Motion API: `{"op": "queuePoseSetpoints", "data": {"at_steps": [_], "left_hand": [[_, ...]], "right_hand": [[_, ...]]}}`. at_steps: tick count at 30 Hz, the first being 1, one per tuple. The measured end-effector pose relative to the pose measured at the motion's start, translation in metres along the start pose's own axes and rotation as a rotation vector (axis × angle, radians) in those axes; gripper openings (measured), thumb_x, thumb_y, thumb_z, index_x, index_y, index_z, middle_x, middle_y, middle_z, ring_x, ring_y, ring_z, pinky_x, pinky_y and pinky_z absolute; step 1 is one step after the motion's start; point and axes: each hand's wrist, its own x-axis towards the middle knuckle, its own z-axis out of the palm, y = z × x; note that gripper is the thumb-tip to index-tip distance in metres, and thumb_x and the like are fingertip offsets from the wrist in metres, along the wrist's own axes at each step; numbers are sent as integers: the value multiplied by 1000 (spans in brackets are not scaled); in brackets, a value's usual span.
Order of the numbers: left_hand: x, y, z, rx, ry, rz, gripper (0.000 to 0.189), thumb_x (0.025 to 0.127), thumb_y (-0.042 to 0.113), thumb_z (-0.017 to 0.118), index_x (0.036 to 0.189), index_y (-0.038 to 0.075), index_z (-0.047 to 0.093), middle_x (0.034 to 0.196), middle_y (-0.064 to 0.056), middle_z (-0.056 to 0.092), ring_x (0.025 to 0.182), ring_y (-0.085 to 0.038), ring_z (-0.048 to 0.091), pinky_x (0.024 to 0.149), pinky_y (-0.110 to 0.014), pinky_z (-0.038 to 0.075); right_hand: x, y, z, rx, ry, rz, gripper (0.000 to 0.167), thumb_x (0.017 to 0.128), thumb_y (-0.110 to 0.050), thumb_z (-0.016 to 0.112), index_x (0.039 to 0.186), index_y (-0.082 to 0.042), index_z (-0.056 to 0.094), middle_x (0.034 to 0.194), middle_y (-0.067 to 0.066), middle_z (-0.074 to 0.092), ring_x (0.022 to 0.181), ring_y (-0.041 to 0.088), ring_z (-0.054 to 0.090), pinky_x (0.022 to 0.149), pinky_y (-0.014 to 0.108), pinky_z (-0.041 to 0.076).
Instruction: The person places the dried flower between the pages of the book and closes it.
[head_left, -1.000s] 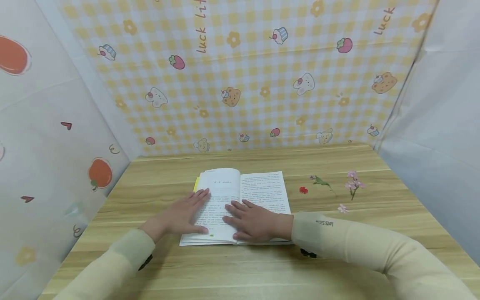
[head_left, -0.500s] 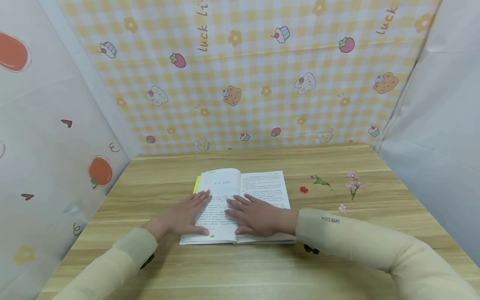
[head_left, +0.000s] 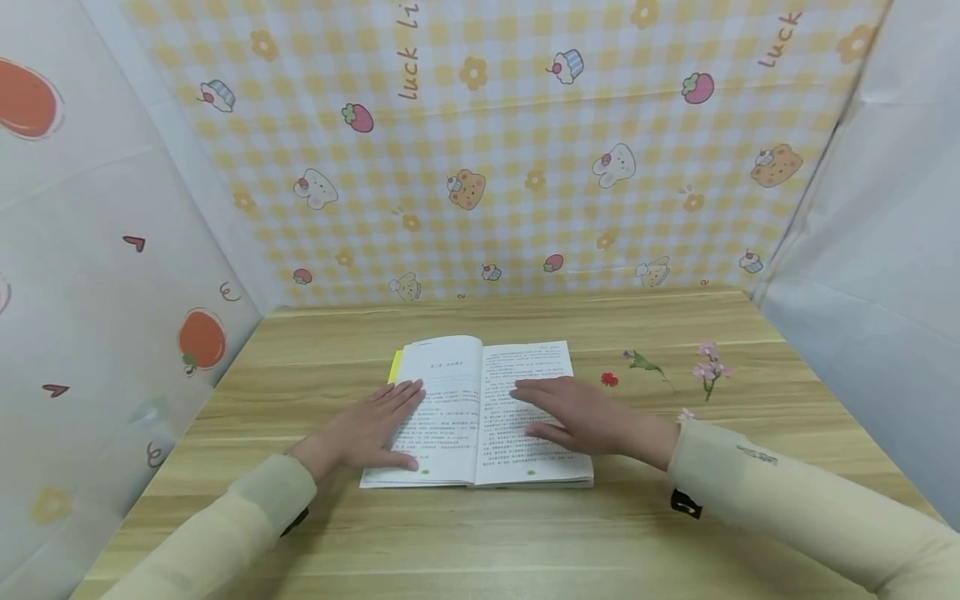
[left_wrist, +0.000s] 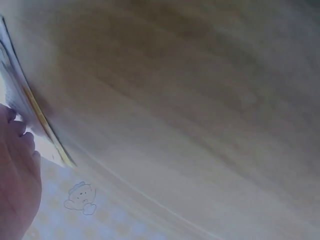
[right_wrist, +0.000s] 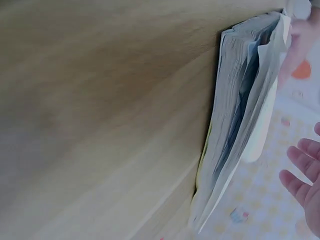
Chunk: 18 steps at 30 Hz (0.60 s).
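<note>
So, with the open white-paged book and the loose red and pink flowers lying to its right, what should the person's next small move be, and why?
Probably reach the bare right hand toward the small red flower: it is the nearest one to the open white-paged book, that hand holds nothing, and the bare left hand rests on the printed left page.

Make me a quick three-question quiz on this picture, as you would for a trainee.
1. On the open, white-paged paper book, which hand touches the left page?
2. True or false: the small red flower head lies on the wood-grain table.
3. What colour is the thin strip showing at the book's upper left edge: A blue, B yellow, C black?

Key: 1. The left hand. 2. True. 3. B.
</note>
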Motion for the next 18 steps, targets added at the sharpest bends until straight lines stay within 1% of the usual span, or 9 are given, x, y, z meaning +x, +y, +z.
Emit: {"op": "queuePoseSetpoints", "data": {"at_steps": [4,6,9,12,15,18], "left_hand": [[-2,-1,2,14,26,9,109,84,81,37,153,-2,18,160,-15,12,147,-29,12,117,-42,14],[-2,-1,4,18,37,12,109,84,81,37,153,-2,19,160,-15,13,146,-29,12,117,-42,15],[-3,-1,6,28,49,17,109,84,81,37,153,-2,19,160,-15,13,146,-29,12,117,-42,15],[-3,-1,7,36,63,23,109,84,80,37,153,-2,19,160,-16,14,146,-29,13,117,-42,16],[-3,-2,8,33,63,21,108,84,80,37,153,-2,19,160,-15,14,146,-28,13,117,-42,16],[-3,-3,8,26,50,12,109,84,81,36,154,-1,18,161,-14,12,147,-27,11,117,-40,14]], "right_hand": [[-20,9,-4,105,44,78,52,94,-29,66,135,-1,52,133,12,58,123,27,54,100,46,45],[-31,12,-6,195,60,144,51,91,-25,70,133,0,54,130,11,60,118,26,57,97,45,47],[-48,20,-8,344,93,260,50,89,-23,72,131,-1,56,123,12,63,108,24,61,89,44,52],[-66,30,-10,491,139,377,49,88,-21,74,130,-1,58,115,13,65,99,21,62,82,38,54],[-86,42,-13,583,185,463,47,87,-19,74,128,1,59,107,14,64,92,17,62,76,31,55],[-105,52,-19,618,206,514,47,88,-15,73,128,3,58,105,16,63,88,14,61,71,27,53]]}}
